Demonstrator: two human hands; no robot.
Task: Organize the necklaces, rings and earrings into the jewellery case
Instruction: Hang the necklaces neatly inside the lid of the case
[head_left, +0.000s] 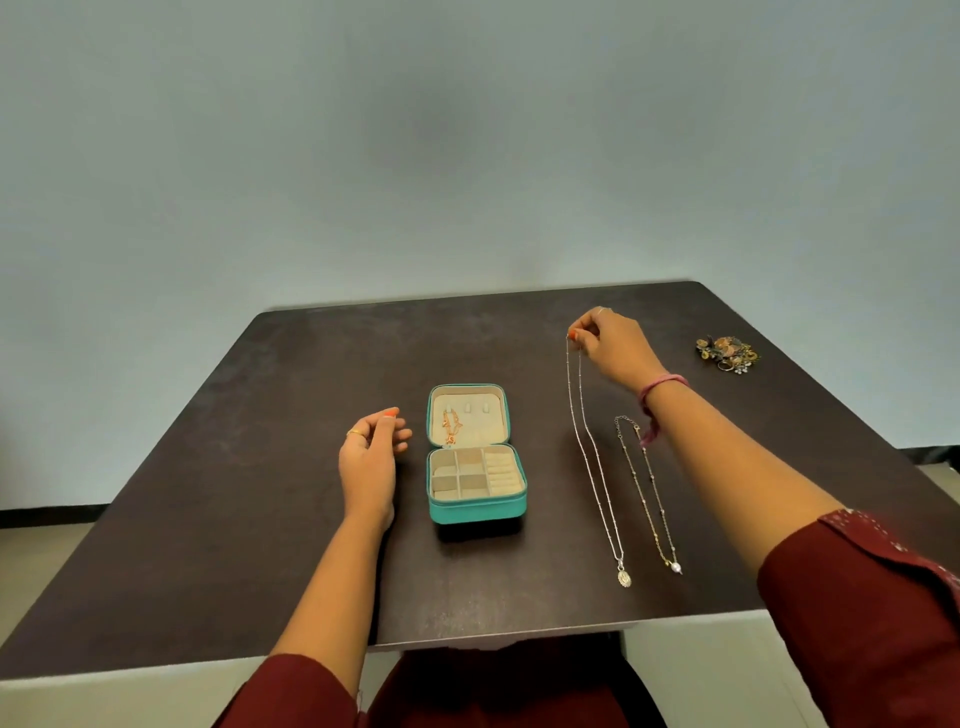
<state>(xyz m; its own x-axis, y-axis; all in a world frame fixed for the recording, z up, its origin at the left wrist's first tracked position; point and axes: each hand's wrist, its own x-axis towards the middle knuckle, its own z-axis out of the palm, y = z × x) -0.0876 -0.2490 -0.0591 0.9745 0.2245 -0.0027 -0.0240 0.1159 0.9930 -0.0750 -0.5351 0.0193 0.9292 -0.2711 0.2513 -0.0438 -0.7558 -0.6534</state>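
Head cam: right hand (612, 343) pinches the silver necklace (592, 457) by its top end — chain trails toward the person, gold necklace (647, 493) just right of it. Left hand (370, 457) loosely curled w/ nothing in it, open jewellery case (475, 512) between the hands.

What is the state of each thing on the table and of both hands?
case: open, lid flat, one gold necklace in the lid
silver necklace: top end pinched by right hand, rest on the table
beaded necklace: flat on the table, untouched
jewellery pile: loose, unsorted
left hand: empty, fingers loosely curled
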